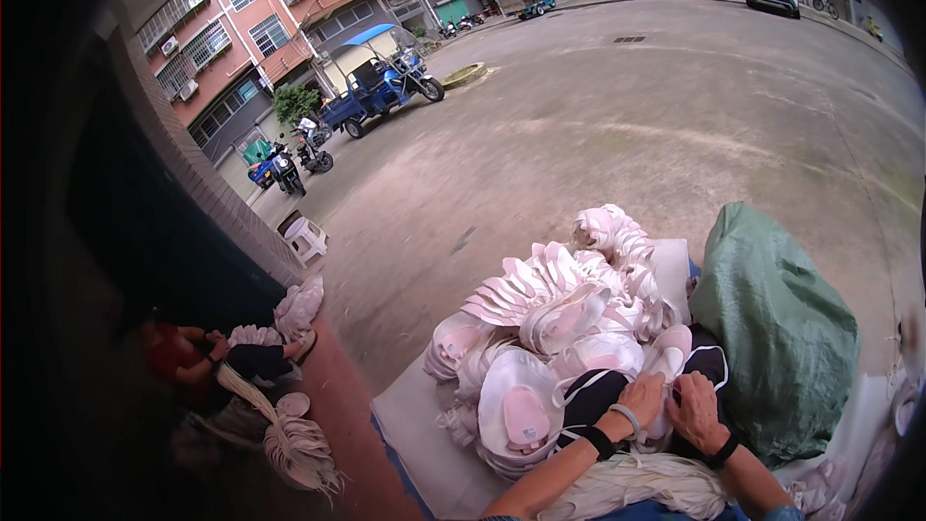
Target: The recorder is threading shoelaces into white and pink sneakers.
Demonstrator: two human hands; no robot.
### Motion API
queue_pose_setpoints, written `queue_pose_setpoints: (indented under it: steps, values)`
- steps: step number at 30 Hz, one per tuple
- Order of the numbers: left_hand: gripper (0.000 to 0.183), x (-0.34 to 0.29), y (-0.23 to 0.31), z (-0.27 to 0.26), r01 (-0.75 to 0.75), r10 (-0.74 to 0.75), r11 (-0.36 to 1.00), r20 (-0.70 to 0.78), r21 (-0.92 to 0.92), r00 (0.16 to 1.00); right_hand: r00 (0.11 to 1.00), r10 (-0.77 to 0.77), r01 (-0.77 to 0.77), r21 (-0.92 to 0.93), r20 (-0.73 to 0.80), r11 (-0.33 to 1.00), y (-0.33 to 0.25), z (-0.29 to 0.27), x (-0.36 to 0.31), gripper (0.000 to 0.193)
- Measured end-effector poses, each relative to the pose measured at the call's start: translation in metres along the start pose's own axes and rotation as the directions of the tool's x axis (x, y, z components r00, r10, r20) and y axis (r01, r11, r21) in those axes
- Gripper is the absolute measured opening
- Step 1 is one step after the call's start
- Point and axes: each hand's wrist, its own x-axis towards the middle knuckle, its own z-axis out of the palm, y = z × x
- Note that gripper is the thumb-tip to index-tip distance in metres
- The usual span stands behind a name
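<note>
Pink-and-white piece (672,340): between dark-clad knees (593,394), partly covered by left hand (640,399) and right hand (696,415). Grip: fingers bent, close together on both; fingertips hidden, pinch impossible to confirm. Possible faults: drop of piece, from any slack in hold; snagging of cream strands (637,489) on black wristband (596,441), from lowered forearms; slide of stacked pieces (526,415), from nudge by left knee.

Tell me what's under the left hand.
A pink-and-white shoe piece shows just beyond the left hand, with dark cloth nearby. Whatever lies directly beneath the hand is covered.
</note>
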Motion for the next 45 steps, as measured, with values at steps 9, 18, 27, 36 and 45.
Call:
queue_pose_setpoints:
  steps: [9,18,27,36,45]
  values:
    - [0.021,-0.007,-0.017,-0.012,0.049,-0.058,0.972,-0.033,-0.23,0.998,0.916,-0.357,0.375,-0.075,0.182,0.924,0.01,0.007,0.028,0.006]
    - [0.043,-0.015,-0.017,-0.019,0.129,-0.113,0.938,0.069,-0.321,0.991,0.935,-0.327,0.348,-0.168,0.139,0.922,0.017,0.016,0.029,0.011]
    - [0.054,-0.017,-0.057,-0.001,-0.281,0.259,0.903,-0.111,-0.324,0.96,0.827,-0.49,0.283,0.55,0.275,0.786,-0.066,-0.037,0.027,0.019]
    - [0.057,-0.015,-0.029,0.012,0.084,-0.088,0.986,-0.021,-0.141,0.996,0.957,0.08,-0.234,0.584,0.277,0.777,-0.024,0.003,0.041,0.018]
    - [0.046,-0.018,-0.023,0.007,0.045,-0.045,0.998,0.013,-0.032,0.999,0.942,0.198,-0.33,0.64,0.27,0.694,-0.016,0.004,0.048,0.019]
